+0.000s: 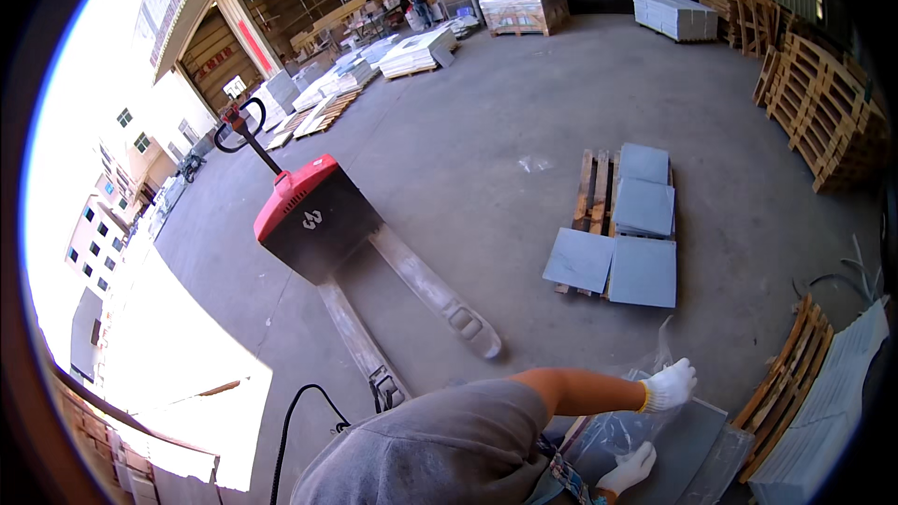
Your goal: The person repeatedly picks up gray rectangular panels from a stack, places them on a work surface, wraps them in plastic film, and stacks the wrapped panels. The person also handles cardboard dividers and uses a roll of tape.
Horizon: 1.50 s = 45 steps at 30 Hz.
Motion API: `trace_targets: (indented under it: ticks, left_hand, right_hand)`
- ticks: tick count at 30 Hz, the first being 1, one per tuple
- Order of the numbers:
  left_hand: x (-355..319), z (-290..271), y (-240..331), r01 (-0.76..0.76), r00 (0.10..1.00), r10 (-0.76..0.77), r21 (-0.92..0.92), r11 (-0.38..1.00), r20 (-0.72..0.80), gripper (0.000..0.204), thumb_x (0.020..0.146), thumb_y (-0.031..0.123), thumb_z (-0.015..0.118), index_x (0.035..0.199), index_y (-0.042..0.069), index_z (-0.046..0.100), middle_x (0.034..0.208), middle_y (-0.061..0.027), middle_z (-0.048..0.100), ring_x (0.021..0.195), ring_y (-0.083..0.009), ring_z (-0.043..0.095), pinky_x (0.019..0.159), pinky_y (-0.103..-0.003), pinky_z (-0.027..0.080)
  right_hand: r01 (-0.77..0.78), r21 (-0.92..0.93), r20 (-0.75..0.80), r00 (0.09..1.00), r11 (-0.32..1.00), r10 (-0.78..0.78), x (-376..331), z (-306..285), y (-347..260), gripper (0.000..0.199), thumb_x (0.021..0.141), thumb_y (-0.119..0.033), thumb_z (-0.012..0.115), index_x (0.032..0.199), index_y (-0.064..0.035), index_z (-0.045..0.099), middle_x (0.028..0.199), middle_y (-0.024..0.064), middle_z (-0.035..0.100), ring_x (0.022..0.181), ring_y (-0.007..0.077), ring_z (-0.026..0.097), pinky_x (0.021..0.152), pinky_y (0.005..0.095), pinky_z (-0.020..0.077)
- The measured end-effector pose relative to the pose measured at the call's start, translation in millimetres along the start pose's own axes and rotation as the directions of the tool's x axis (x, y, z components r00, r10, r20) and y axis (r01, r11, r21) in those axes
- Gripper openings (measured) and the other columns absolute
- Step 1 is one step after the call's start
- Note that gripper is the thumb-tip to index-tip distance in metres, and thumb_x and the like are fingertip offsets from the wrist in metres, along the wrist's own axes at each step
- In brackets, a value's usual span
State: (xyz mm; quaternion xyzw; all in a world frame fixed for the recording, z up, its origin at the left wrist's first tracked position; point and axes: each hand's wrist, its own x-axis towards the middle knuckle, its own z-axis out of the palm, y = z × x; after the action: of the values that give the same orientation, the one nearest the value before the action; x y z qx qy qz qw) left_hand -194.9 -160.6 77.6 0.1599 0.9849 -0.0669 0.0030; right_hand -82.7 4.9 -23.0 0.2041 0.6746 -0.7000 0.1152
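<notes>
Risk of a stumble over the pallet truck [318,220] forks close by; risk of the thin plastic film [622,430] tearing, pinched tight in the gloved left hand [669,385], with the right hand [629,468] lower on it, grip unclear, over the grey slab [692,444] at lower right. Bare concrete floor [486,131], open warehouse yard, tiles on a pallet [591,192].

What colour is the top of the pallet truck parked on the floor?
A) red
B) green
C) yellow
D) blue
A: the pallet truck has a red cover over a black body, with two grey forks lying flat on the concrete floor.
</notes>
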Motion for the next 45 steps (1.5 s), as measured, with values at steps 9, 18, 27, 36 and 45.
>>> trace_targets:
  ticks: [9, 18, 27, 36, 45]
  left_hand:
    - [50, 70, 33, -0.112, 0.967, 0.087, -0.091, 0.990, -0.240, 0.010, 0.085, 0.023, 0.063, 0.082, 0.015, 0.070, 0.079, 0.0003, 0.066, 0.087, -0.0221, 0.063, 0.083, -0.042, 0.043]
    - [3, 67, 79, -0.186, 0.932, -0.080, -0.654, 0.733, -0.354, 0.054, 0.080, 0.012, 0.069, 0.130, 0.004, 0.053, 0.128, -0.0157, 0.056, 0.118, -0.0336, 0.058, 0.095, -0.044, 0.047]
    - [-25, 102, 103, -0.173, 0.922, -0.109, -0.646, 0.743, -0.372, 0.038, 0.078, 0.003, 0.068, 0.113, 0.003, 0.054, 0.129, -0.0169, 0.053, 0.126, -0.0387, 0.051, 0.102, -0.049, 0.044]
    - [2, 80, 123, -0.171, 0.974, 0.053, -0.558, 0.812, -0.220, 0.053, 0.077, 0.023, 0.075, 0.121, 0.001, 0.055, 0.135, -0.0196, 0.049, 0.130, -0.0403, 0.042, 0.109, -0.057, 0.033]
    - [21, 61, 162, -0.305, 0.952, 0.274, -0.541, 0.784, -0.139, 0.057, 0.082, 0.028, 0.072, 0.128, 0.001, 0.055, 0.138, -0.0211, 0.047, 0.131, -0.0402, 0.041, 0.109, -0.057, 0.031]
  right_hand:
    - [-0.138, -0.054, -0.166, 0.978, 0.989, 0.128, 11, 2, 5, 0.042, 0.103, -0.030, 0.054, 0.127, 0.0048, 0.060, 0.107, 0.0118, 0.064, 0.092, 0.0208, 0.060, 0.077, 0.0370, 0.0517]
    - [-0.174, 0.196, -0.329, 0.915, 0.965, 0.232, -9, -26, -3, 0.031, 0.102, -0.026, 0.058, 0.118, 0.0003, 0.062, 0.089, 0.0051, 0.060, 0.071, 0.0110, 0.057, 0.057, 0.0271, 0.0514]
    - [-0.193, 0.325, -0.386, 0.867, 0.926, 0.316, -29, -48, 2, 0.031, 0.101, -0.026, 0.058, 0.114, 0.0014, 0.063, 0.083, 0.0079, 0.064, 0.060, 0.0122, 0.055, 0.054, 0.0276, 0.0495]
    - [-0.241, 0.392, -0.360, 0.848, 0.888, 0.389, -54, -56, 15, 0.035, 0.100, -0.027, 0.059, 0.120, 0.0008, 0.064, 0.088, 0.0108, 0.067, 0.058, 0.0133, 0.054, 0.058, 0.0267, 0.0489]
    - [-0.267, 0.576, -0.165, 0.888, 0.773, 0.429, -60, -42, 23, 0.039, 0.103, -0.036, 0.057, 0.122, -0.0019, 0.065, 0.094, 0.0103, 0.069, 0.062, 0.0138, 0.057, 0.060, 0.0288, 0.0502]
